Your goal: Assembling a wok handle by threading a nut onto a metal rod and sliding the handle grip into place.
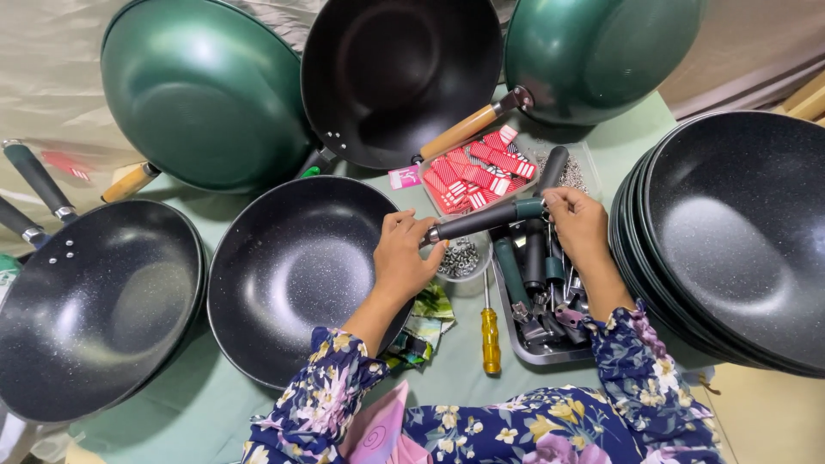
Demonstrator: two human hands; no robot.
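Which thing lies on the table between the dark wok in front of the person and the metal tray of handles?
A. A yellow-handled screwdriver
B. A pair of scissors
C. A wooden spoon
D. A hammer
A: a yellow-handled screwdriver lies on the green table between the wok and the tray.

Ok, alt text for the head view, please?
Both hands hold a dark pan handle against the rim of a black wok: left hand at the joint, right hand at the far end. More woks, a handle tray and a yellow screwdriver surround them.

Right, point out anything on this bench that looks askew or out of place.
Little stands out. A crumpled green wrapper lies loose beside the black wok, and one pink packet sits outside its clear box. No spills or damage visible.
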